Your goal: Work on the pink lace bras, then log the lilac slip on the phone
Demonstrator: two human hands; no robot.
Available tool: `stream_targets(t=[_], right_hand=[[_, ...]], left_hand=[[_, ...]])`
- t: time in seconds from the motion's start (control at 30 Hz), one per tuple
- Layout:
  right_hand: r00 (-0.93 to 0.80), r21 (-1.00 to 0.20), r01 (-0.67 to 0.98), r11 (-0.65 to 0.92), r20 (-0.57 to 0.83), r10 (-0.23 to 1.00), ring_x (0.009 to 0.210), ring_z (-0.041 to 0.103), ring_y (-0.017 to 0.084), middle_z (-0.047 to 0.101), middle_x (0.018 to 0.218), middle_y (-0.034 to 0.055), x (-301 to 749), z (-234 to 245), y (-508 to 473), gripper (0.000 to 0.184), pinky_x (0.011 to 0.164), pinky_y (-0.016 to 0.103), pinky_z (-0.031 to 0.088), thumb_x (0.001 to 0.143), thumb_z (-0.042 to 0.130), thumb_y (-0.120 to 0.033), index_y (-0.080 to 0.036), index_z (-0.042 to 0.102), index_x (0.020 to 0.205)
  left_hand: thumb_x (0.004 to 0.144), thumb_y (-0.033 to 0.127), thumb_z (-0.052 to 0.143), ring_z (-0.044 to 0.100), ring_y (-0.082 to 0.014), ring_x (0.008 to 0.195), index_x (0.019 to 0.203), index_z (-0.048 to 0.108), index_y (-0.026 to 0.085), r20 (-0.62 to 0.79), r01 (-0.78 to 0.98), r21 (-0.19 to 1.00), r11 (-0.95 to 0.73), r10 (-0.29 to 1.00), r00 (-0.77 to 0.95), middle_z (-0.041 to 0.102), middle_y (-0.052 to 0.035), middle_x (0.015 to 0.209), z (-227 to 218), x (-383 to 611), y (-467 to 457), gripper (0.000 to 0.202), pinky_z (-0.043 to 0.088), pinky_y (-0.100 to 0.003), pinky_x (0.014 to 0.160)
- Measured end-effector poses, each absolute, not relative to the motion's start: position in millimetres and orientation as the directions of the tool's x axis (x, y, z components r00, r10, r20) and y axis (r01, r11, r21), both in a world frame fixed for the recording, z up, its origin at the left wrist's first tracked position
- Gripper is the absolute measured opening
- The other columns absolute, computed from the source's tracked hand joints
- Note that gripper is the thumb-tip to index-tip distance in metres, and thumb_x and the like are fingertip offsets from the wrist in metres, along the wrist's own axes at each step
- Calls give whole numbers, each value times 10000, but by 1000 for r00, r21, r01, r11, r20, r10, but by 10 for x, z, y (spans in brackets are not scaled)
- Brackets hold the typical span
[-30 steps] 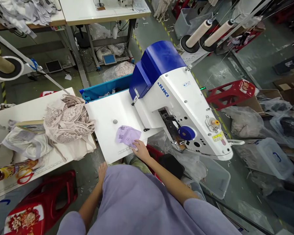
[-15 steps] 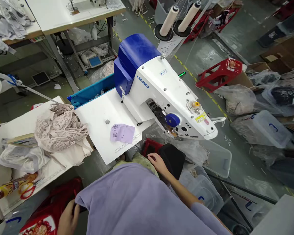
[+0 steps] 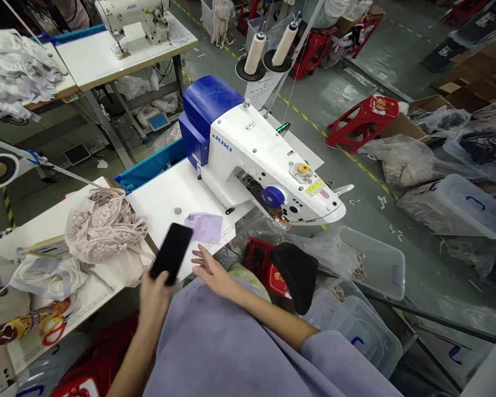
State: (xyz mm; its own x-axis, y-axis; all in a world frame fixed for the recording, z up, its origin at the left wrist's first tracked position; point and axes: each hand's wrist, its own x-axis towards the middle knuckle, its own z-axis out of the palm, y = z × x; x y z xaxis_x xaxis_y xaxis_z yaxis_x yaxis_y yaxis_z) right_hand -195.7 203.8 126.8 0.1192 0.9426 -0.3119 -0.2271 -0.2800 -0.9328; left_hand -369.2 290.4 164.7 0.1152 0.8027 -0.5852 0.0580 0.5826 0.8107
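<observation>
My left hand (image 3: 156,295) grips a black smartphone (image 3: 172,253) by its lower end, with the dark screen facing up. Close to the phone's right side, my right hand (image 3: 211,271) is empty, its fingers apart. Just beyond those fingers a light purple paper slip (image 3: 206,227) with printed codes lies on the white sewing table (image 3: 159,190). On that table stands a white and blue sewing machine (image 3: 248,149). The phone overlaps the table's near edge in the view.
Beige lace garments (image 3: 103,226) are heaped on the left table, near orange-handled scissors (image 3: 53,330) and a bottle (image 3: 28,322). A black chair back (image 3: 294,270) stands right of my arm. Red stools (image 3: 364,121) and clear plastic bins (image 3: 374,259) occupy the floor at right.
My left hand has come up from beside the purple shirt and now shows a phone. My right hand has moved left towards it. The view has shifted slightly.
</observation>
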Motion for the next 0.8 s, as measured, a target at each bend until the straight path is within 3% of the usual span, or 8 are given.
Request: stream_targets(t=[0.03,0.1,0.23,0.4,0.5,0.6,0.8], right_hand=[[197,-940,-201,-275,-313,929,1374,435,222,340,1536,160,-1963,1268,2052,803,1149,420,382,949,510,-538,-182,146,1570],[399,-950,-101,-296,-311,863,1450,325,225,289,1571,141,-1889,1240,2006,728,1214,428,274,984,429,-512,-168,171,1571],[612,-927,17,-374,-286,738,1469,294,235,281,1583,142,-1601,1127,1715,730,1221,430,252,990,402,-508,-108,226,1575],[745,-939,-12,-343,-238,623,1441,357,226,344,1564,107,-1445,1040,1426,672,1206,415,294,968,523,-496,-177,369,1539],[796,-954,-102,-281,-248,552,1358,472,235,436,1502,131,-1416,1030,1386,678,1154,412,380,931,601,-473,-161,427,1507],[822,-964,-166,-208,-252,511,1225,586,231,522,1422,151,-1368,1035,1373,686,1073,404,468,911,642,-446,-141,444,1493],[832,-970,-39,-241,-165,529,1329,506,226,476,1470,128,-1292,1059,1272,585,1136,394,405,938,606,-427,-152,515,1446]], left_hand=[[711,317,756,583,-180,1081,1271,379,258,-637,-48,744,666,729,250,516,-74,1319,1583,-3428,2779,677,540,-293,829],[697,311,780,608,-202,1039,1306,393,227,-652,-52,677,735,630,422,559,-114,1266,1480,-3002,2555,726,547,-308,815],[724,312,785,613,-222,1029,1231,432,166,-663,5,635,772,542,516,557,-147,1257,1382,-2578,2295,635,564,-346,810],[814,242,709,609,-246,1046,1226,497,144,-661,142,669,729,497,563,567,-153,1282,1420,-2417,2180,473,578,-339,752],[878,287,662,596,-245,1091,1245,499,155,-628,161,712,683,517,583,542,-143,1332,1493,-2330,2133,422,591,-341,771],[931,376,612,597,-241,1129,1396,421,214,-593,147,716,682,484,643,465,-120,1445,1534,-2275,2122,528,599,-342,804],[972,534,508,611,-264,1137,1554,235,321,-517,39,563,826,315,796,382,-133,1520,1484,-2291,2244,678,606,-348,770]])
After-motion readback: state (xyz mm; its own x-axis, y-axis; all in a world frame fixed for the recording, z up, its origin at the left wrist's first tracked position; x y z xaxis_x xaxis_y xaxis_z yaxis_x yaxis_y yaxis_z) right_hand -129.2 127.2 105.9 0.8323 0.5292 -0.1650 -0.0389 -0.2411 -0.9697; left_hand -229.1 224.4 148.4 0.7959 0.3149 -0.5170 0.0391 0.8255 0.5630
